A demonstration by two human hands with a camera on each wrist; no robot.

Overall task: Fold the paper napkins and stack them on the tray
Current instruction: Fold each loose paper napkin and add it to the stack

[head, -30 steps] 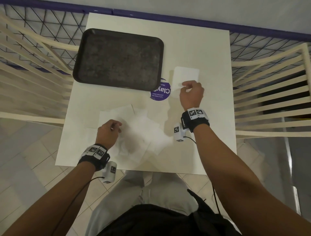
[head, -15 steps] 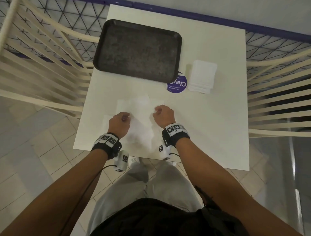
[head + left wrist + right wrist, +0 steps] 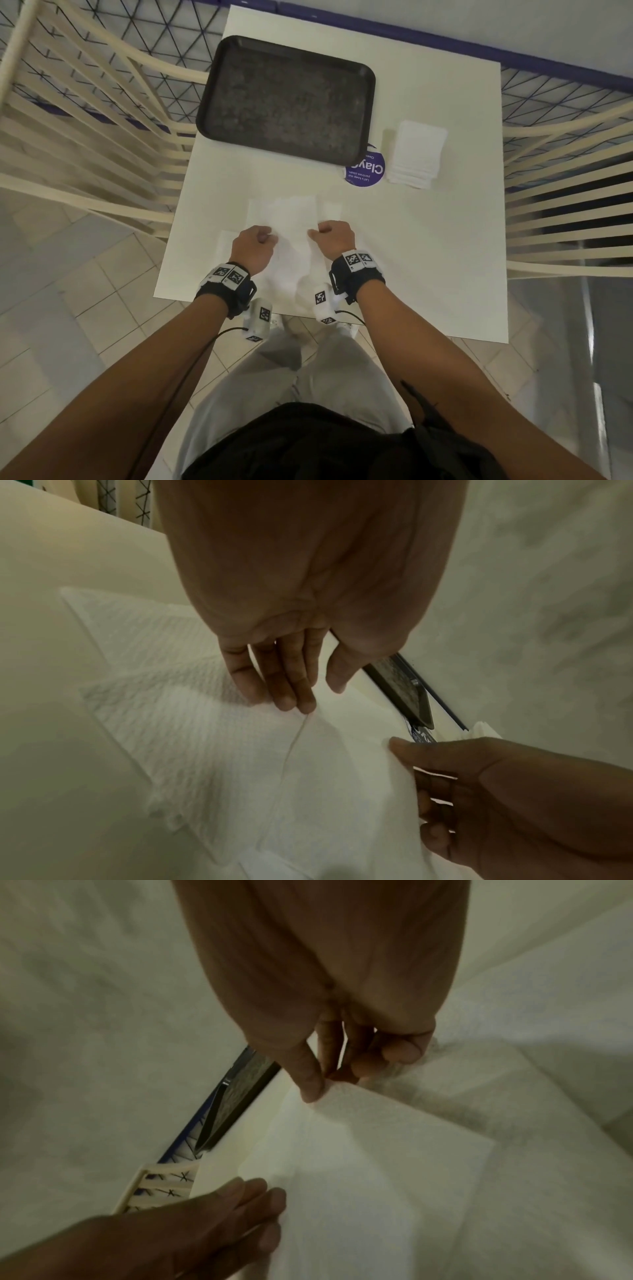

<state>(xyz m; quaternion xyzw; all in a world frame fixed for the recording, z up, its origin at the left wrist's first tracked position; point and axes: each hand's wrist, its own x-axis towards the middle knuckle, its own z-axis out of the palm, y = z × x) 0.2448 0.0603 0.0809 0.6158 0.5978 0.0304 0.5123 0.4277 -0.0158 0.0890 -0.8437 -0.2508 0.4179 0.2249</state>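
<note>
- Step in hand: you are starting a fold on one napkin from the loose sheets at the near edge of the table.
- Your left hand pinches its left edge; your right hand pinches its right edge.
- The tray holds nothing; a folded stack sits just beside it, near a purple sticker.
- Next move, in my judgement: bring the edges together squarely, then crease.

napkin: embossed matt paper | tray: dark mottled matt | table: smooth white
</note>
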